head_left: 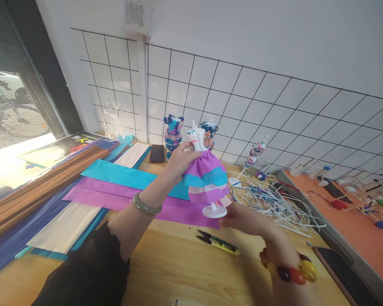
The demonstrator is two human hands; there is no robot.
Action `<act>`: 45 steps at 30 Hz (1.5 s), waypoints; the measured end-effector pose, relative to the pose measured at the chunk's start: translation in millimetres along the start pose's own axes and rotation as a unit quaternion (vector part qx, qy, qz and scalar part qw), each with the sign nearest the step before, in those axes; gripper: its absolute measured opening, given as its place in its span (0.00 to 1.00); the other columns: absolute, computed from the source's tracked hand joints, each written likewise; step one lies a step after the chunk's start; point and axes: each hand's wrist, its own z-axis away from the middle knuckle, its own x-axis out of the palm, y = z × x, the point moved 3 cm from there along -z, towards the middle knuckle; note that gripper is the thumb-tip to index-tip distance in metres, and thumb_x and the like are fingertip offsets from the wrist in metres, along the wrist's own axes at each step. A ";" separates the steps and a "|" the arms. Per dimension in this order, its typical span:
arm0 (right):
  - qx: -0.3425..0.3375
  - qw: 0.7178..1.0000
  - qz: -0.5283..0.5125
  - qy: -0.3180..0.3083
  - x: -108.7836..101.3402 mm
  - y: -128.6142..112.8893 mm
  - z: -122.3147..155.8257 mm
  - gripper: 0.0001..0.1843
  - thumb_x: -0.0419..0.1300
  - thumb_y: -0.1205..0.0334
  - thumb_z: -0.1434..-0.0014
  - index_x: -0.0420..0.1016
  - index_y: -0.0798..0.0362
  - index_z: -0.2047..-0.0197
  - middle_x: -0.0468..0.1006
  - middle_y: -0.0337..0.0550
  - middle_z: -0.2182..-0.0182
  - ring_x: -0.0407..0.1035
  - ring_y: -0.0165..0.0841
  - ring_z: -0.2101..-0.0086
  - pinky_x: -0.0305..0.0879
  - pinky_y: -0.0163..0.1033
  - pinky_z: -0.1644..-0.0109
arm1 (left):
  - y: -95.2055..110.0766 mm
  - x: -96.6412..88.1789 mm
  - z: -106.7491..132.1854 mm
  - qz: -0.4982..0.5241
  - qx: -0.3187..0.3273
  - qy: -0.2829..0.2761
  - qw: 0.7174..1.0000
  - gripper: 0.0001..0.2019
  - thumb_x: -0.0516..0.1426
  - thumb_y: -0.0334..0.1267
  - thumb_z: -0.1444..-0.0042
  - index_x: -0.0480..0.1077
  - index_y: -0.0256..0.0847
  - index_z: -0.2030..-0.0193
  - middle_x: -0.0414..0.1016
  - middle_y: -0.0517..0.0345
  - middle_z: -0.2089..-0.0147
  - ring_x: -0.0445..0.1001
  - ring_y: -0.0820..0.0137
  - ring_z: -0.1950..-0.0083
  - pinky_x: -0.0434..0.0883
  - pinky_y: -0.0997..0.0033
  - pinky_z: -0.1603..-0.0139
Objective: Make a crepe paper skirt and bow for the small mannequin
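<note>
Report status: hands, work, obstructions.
Left hand grips white miniature dress form in purple-blue skirt. Right hand near its round base, touch unclear. Yellow-black snips lie nearby.

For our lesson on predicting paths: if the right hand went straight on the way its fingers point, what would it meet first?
The right hand would probably first meet the white round base of the small dressed mannequin, though depth is unclear and it might pass behind.
</note>
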 end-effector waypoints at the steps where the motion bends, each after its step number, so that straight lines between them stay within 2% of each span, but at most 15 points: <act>1: 0.001 1.000 -0.001 0.003 -9.7 1.7 1.6 0.13 0.65 0.54 0.59 0.71 0.53 0.85 0.69 0.34 0.87 0.64 0.29 0.82 0.59 0.32 0.79 | 0.2 3.0 1.7 -0.009 0.008 -0.015 1.000 0.27 0.61 0.38 0.54 0.62 0.38 0.46 0.75 0.51 0.58 0.73 0.69 0.61 0.70 0.69 0.60; 3: 0.003 0.997 -0.025 0.068 -30.7 1.6 4.8 0.15 0.61 0.50 0.53 0.74 0.53 0.80 0.73 0.38 0.83 0.67 0.32 0.79 0.63 0.36 0.76 | -0.7 9.8 5.9 -0.049 0.030 -0.041 0.998 0.27 0.61 0.38 0.54 0.62 0.38 0.45 0.75 0.51 0.59 0.73 0.68 0.59 0.69 0.67 0.58; 5: 0.000 0.981 -0.056 0.187 -47.0 -5.8 9.0 0.17 0.58 0.47 0.50 0.77 0.54 0.71 0.78 0.43 0.75 0.71 0.37 0.73 0.66 0.39 0.70 | -3.1 18.2 11.8 -0.098 0.050 -0.065 0.992 0.27 0.60 0.37 0.54 0.62 0.38 0.45 0.74 0.52 0.61 0.72 0.67 0.59 0.68 0.67 0.57; 7: -0.008 0.960 -0.098 0.261 -50.6 -19.1 12.8 0.20 0.58 0.47 0.49 0.77 0.55 0.61 0.79 0.48 0.64 0.72 0.40 0.64 0.67 0.43 0.62 | -5.8 28.6 19.5 -0.118 0.067 -0.108 0.985 0.27 0.60 0.36 0.53 0.62 0.38 0.45 0.73 0.52 0.62 0.72 0.68 0.59 0.68 0.67 0.58; 9: -0.023 0.958 -0.156 0.241 -42.8 -34.5 13.2 0.23 0.59 0.47 0.49 0.74 0.53 0.53 0.76 0.49 0.55 0.70 0.40 0.56 0.67 0.43 0.56 | -7.9 38.8 27.7 -0.120 0.066 -0.153 0.979 0.27 0.59 0.36 0.52 0.61 0.38 0.44 0.73 0.54 0.65 0.72 0.69 0.62 0.68 0.67 0.60; 11: -0.054 0.953 -0.211 0.209 -34.0 -47.6 13.1 0.25 0.60 0.47 0.49 0.73 0.51 0.51 0.76 0.48 0.54 0.70 0.39 0.56 0.67 0.41 0.57 | -8.2 47.0 34.9 -0.117 0.059 -0.195 0.972 0.27 0.59 0.36 0.52 0.60 0.38 0.43 0.72 0.55 0.66 0.71 0.69 0.63 0.68 0.69 0.62; 15: -0.088 0.958 -0.246 0.115 -25.4 -56.4 13.2 0.22 0.59 0.48 0.48 0.74 0.52 0.54 0.78 0.44 0.66 0.70 0.34 0.71 0.67 0.37 0.70 | -4.7 52.9 41.7 -0.085 0.040 -0.239 0.966 0.27 0.59 0.35 0.52 0.60 0.37 0.44 0.72 0.54 0.65 0.71 0.70 0.63 0.67 0.71 0.63; 19: -0.063 0.955 -0.272 0.102 -28.8 -47.4 13.3 0.21 0.60 0.50 0.47 0.73 0.51 0.53 0.73 0.38 0.77 0.63 0.28 0.81 0.60 0.33 0.80 | -5.3 49.1 39.3 -0.086 -0.006 -0.246 0.966 0.26 0.56 0.42 0.47 0.59 0.41 0.41 0.71 0.58 0.70 0.70 0.72 0.69 0.66 0.71 0.67; 25: -0.071 0.939 -0.328 0.079 -30.0 -34.5 9.0 0.19 0.60 0.50 0.48 0.74 0.49 0.54 0.77 0.42 0.68 0.70 0.35 0.70 0.66 0.38 0.70 | -4.5 44.3 34.7 -0.056 -0.022 -0.214 0.975 0.25 0.58 0.44 0.48 0.64 0.39 0.44 0.73 0.53 0.64 0.71 0.70 0.62 0.67 0.67 0.59; 29: -0.078 0.929 -0.358 0.052 -29.9 -27.4 8.5 0.22 0.62 0.46 0.52 0.76 0.49 0.57 0.79 0.46 0.64 0.72 0.41 0.64 0.68 0.45 0.60 | -2.0 45.7 37.3 -0.036 -0.039 -0.258 0.965 0.29 0.61 0.43 0.52 0.61 0.37 0.43 0.71 0.57 0.70 0.70 0.73 0.67 0.67 0.68 0.62; 33: -0.066 0.935 -0.348 0.032 -27.9 -30.1 11.4 0.29 0.62 0.39 0.58 0.75 0.49 0.56 0.79 0.47 0.66 0.73 0.42 0.66 0.67 0.45 0.64 | 1.6 47.7 40.0 -0.043 -0.017 -0.294 0.955 0.33 0.64 0.42 0.57 0.61 0.38 0.43 0.71 0.55 0.66 0.70 0.73 0.65 0.66 0.69 0.62; 35: -0.058 0.937 -0.344 0.034 -26.5 -33.8 12.9 0.32 0.62 0.36 0.61 0.74 0.48 0.56 0.78 0.45 0.68 0.72 0.40 0.70 0.66 0.42 0.69 | 4.5 49.1 42.1 -0.058 0.002 -0.308 0.950 0.32 0.65 0.41 0.59 0.63 0.39 0.45 0.69 0.57 0.67 0.69 0.73 0.65 0.65 0.70 0.64; 38: -0.057 0.943 -0.323 0.061 -26.1 -36.5 13.0 0.34 0.62 0.31 0.67 0.74 0.46 0.61 0.76 0.42 0.73 0.69 0.38 0.75 0.63 0.40 0.74 | 9.3 52.3 47.2 -0.075 0.018 -0.343 0.936 0.23 0.65 0.43 0.59 0.67 0.39 0.55 0.67 0.60 0.69 0.66 0.75 0.67 0.64 0.72 0.67; 41: -0.068 0.946 -0.308 0.075 -24.9 -33.2 9.1 0.29 0.63 0.33 0.66 0.73 0.46 0.68 0.74 0.41 0.76 0.67 0.38 0.75 0.62 0.40 0.74 | 12.3 53.6 50.9 -0.127 0.039 -0.340 0.931 0.19 0.64 0.47 0.59 0.67 0.38 0.65 0.67 0.60 0.69 0.65 0.74 0.68 0.63 0.71 0.66; 45: -0.066 0.948 -0.290 0.116 -20.7 -27.8 3.5 0.19 0.63 0.40 0.60 0.71 0.46 0.73 0.73 0.41 0.78 0.68 0.40 0.73 0.62 0.41 0.73 | 12.8 54.4 53.1 -0.171 0.074 -0.303 0.935 0.21 0.64 0.49 0.61 0.67 0.37 0.64 0.68 0.56 0.64 0.65 0.71 0.64 0.63 0.69 0.60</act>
